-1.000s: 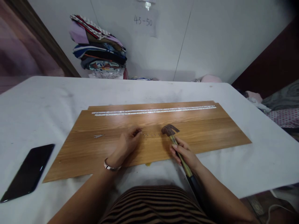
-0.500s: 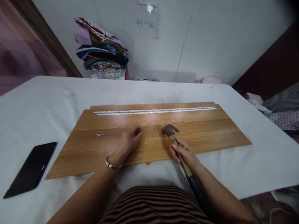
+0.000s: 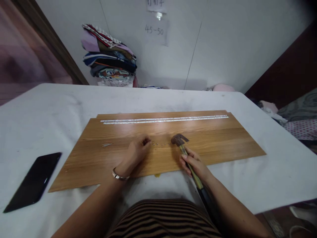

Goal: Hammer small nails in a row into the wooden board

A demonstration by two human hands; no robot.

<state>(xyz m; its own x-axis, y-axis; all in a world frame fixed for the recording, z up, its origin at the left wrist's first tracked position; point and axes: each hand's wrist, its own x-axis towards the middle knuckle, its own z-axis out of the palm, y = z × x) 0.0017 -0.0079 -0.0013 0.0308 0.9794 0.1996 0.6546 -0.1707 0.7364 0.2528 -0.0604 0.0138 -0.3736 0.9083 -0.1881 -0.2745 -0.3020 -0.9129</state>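
Note:
A wooden board [image 3: 119,135] lies across the white table. My right hand [image 3: 194,162] is wrapped round the handle of a claw hammer [image 3: 179,140], whose rusty head is just above the board, right of the middle. My left hand [image 3: 139,147], with a metal bracelet at the wrist, rests near the board's middle, thumb and fingertips pinched; whatever they hold is too small to make out. Right of those fingertips, a short row of small nails [image 3: 160,144] shows in the board. Several loose nails [image 3: 107,144] lie together to the left of my left hand.
Two white measuring strips [image 3: 163,119] run along the board's far part. A black phone [image 3: 33,181] lies on the white table [image 3: 81,99] at the left. Folded clothes [image 3: 110,61] are stacked behind the table, beside a wall with paper notes [image 3: 155,31].
The view has tilted up slightly, so everything appears a little lower. Both hands and the hammer hold nearly the same places over the board.

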